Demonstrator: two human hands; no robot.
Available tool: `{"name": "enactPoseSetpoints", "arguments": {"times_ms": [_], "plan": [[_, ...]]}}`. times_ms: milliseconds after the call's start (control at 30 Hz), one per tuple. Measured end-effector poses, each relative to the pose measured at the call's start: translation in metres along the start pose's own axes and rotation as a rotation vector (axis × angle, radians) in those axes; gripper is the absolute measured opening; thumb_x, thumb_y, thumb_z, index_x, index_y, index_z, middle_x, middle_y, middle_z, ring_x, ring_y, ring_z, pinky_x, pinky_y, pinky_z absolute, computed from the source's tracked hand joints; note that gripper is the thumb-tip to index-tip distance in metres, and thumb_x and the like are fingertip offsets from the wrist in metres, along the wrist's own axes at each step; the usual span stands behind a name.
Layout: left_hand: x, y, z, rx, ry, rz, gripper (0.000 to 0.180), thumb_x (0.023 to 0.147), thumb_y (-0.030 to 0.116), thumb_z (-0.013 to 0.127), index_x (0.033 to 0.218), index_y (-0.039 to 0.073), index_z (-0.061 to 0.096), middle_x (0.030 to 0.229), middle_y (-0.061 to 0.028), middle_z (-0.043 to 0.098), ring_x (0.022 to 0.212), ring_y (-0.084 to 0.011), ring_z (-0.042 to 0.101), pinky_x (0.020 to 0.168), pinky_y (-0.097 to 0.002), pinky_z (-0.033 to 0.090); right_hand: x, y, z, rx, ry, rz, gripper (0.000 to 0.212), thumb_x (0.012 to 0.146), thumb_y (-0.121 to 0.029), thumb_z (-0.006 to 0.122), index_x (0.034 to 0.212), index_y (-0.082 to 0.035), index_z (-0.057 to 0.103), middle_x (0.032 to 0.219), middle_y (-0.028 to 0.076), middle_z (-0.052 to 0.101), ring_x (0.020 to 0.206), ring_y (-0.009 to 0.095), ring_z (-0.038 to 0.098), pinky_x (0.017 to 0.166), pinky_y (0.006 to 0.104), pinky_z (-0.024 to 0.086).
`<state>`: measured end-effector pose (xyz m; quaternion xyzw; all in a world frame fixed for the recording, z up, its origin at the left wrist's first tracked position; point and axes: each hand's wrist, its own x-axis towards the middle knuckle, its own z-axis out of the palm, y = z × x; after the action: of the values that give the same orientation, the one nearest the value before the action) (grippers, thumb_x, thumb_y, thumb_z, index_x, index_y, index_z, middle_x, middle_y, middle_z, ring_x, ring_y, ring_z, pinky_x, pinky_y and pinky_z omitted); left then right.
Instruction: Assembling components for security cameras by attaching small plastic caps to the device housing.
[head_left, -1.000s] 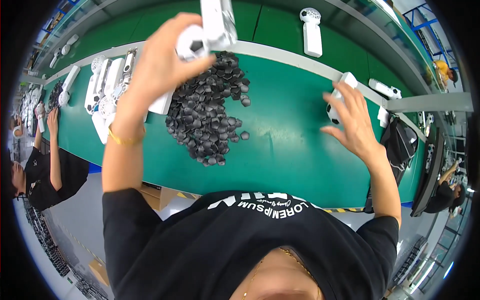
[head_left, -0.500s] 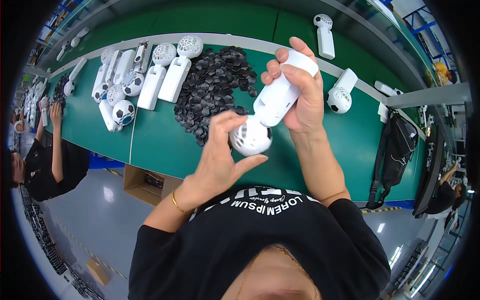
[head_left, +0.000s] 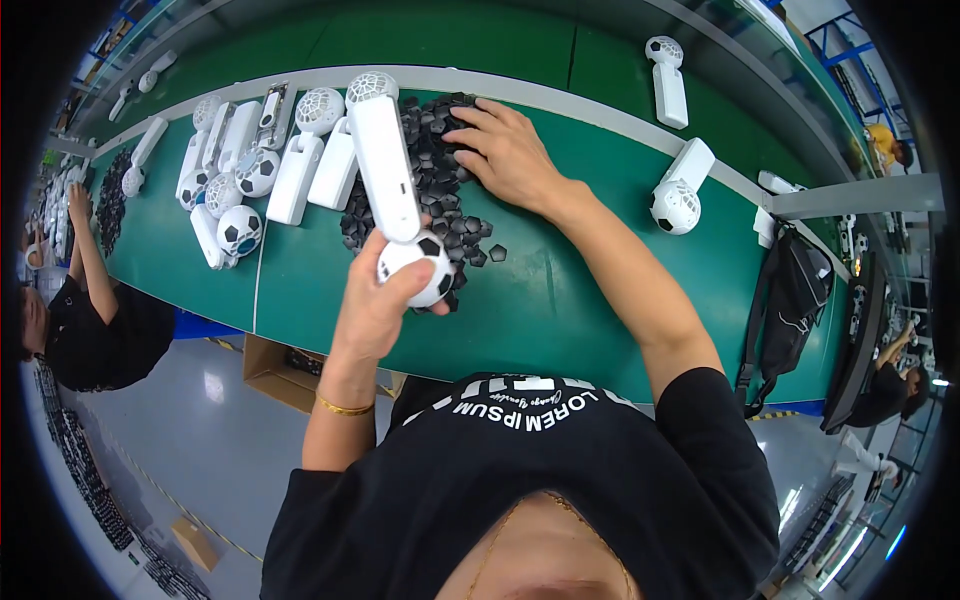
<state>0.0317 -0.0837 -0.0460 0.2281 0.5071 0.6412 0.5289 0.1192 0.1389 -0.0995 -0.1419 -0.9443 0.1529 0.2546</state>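
Note:
My left hand [head_left: 368, 305] grips a white handheld device [head_left: 388, 165] by its round soccer-ball head, thumb across the ball and fingers behind it. The long white handle points up and away, passing over part of a pile of small black pentagonal pieces [head_left: 465, 235]. Over the far right side of that pile, my right hand [head_left: 510, 160] lies palm down with its fingers spread. The fingertips touch the black pieces; nothing shows in that hand, though its underside is hidden.
Similar white devices [head_left: 295, 180] lie grouped left of the pile. Another device [head_left: 680, 190] lies to the right, and one more [head_left: 668, 85] on the far green surface. A black bag [head_left: 795, 300] hangs over the right end. Below stands a cardboard box [head_left: 270, 375]; a co-worker [head_left: 105, 330] sits left.
My right hand has let go of the handle and moved left onto the black pieces. My left hand has carried the device left, its handle now tilting leftward; some pieces have shifted.

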Motion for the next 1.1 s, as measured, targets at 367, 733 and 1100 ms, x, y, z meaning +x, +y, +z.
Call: {"name": "enactPoseSetpoints", "arguments": {"times_ms": [367,733,1100], "plan": [[0.002,-0.016,-0.017,0.266,-0.177,-0.103,0.062,0.076,0.018,0.072,0.127,-0.005,0.045,0.102,-0.0089,0.059,0.090,-0.0203,0.064,0.081,-0.0342,0.054,-0.100,0.000,-0.085,0.267,0.065,0.377,0.015,0.083,-0.002,0.062,0.097,0.000,0.068,0.111,0.011,0.066,0.107,0.028,0.059,0.090,0.0367,0.047],[0.066,-0.011,0.015,0.137,-0.119,0.142,0.047,0.080,0.010,0.070,0.122,0.000,0.052,0.098,-0.0022,0.061,0.086,-0.0074,0.057,0.075,-0.0223,0.048,-0.117,0.006,-0.093,0.132,0.254,0.570,0.016,0.084,-0.002,0.062,0.099,0.000,0.067,0.097,0.010,0.067,0.081,0.019,0.062,0.073,0.0274,0.050],[0.039,-0.001,0.001,-0.078,-0.129,0.106,0.053,0.091,0.029,0.059,0.132,-0.001,0.041,0.113,-0.0160,0.057,0.096,-0.0243,0.064,0.061,-0.0315,0.056,-0.117,0.009,-0.091,0.138,0.165,0.569,0.017,0.080,0.001,0.067,0.097,-0.001,0.066,0.089,0.008,0.063,0.069,0.015,0.059,0.061,0.0257,0.048]]}}
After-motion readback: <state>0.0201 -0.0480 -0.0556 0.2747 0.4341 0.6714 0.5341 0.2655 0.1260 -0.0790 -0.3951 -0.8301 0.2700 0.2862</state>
